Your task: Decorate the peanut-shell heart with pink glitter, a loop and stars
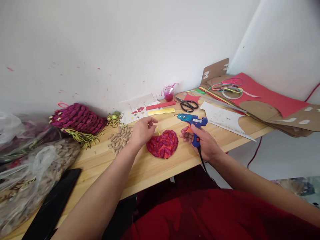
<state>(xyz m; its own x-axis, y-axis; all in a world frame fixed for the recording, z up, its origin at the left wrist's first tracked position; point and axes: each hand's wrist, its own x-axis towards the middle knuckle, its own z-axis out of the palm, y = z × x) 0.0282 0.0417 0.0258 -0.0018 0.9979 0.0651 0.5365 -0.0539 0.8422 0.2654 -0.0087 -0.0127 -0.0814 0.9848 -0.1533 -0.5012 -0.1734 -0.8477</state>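
Note:
My right hand (pixel 203 141) is wrapped around the handle of a blue hot glue gun (pixel 191 119), its nozzle pointing left above the table. Below and left of the nozzle lies a rounded red piece (pixel 162 145) covered with dark pink peanuts. At the top left of this piece, my left hand (pixel 145 129) has its fingers bent together around a thin yellow cord (pixel 158 130). The cord's lower end reaches the edge of the piece; its upper part is partly hidden by the fingers. A pile of plain peanuts (pixel 121 138) lies left of my left hand.
Scissors (pixel 188 105), a cup of pink paint (pixel 168 94) and red and yellow strips (pixel 161 111) lie toward the wall. Cardboard sheets (pixel 260 110) fill the right. At left are a finished-looking peanut ornament (pixel 80 118), plastic bags (pixel 37 176) and a black flat object (pixel 53 203).

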